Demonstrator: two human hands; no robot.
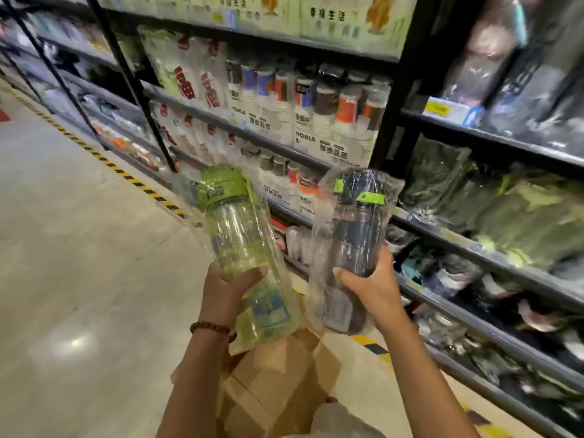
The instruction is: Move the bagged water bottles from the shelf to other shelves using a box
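Both hands grip upright bagged bottles above an open brown cardboard box (278, 384): left hand (226, 289) a green-lidded clear plastic bottle (240, 235), right hand (374, 286) a dark navy bottle (357, 222).

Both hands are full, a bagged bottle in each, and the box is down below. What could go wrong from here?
1. The left hand and right hand each grip only the lower part of a slippery plastic bag; the green bottle or the dark bottle might slide out.
2. The cardboard box has flaps standing up, so a bottle lowered in could catch on one.
3. No hand is free to steady the box.
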